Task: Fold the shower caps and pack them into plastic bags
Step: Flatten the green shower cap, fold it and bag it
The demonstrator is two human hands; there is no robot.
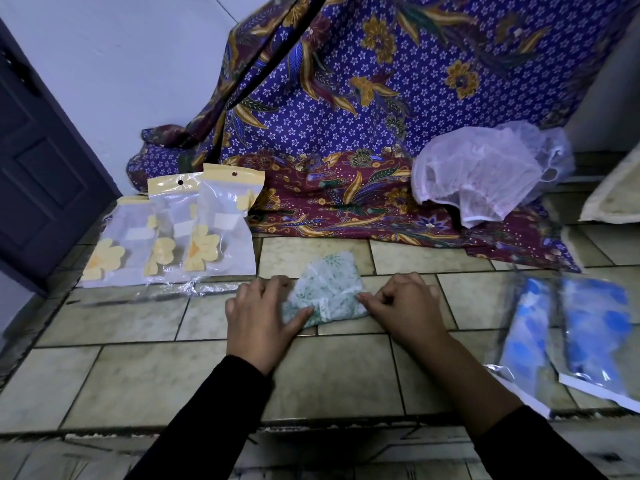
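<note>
A folded white shower cap with a green print (327, 289) lies on the tiled floor in the middle. My left hand (258, 315) rests on its left edge, thumb laid over the lower corner. My right hand (403, 304) has curled fingers and pinches the cap's right corner. Three plastic bags with yellow headers and yellow flowers (201, 230) lie at the left. Two bags holding blue caps (568, 334) lie at the right. A loose pile of pale pink see-through caps (481, 174) sits at the back right.
A purple and maroon batik cloth (346, 126) hangs and spreads across the back. A dark door (38, 161) stands at the left. A pale cushion edge (613, 199) is at the far right. A clear crumpled bag (162, 294) lies left of my left hand.
</note>
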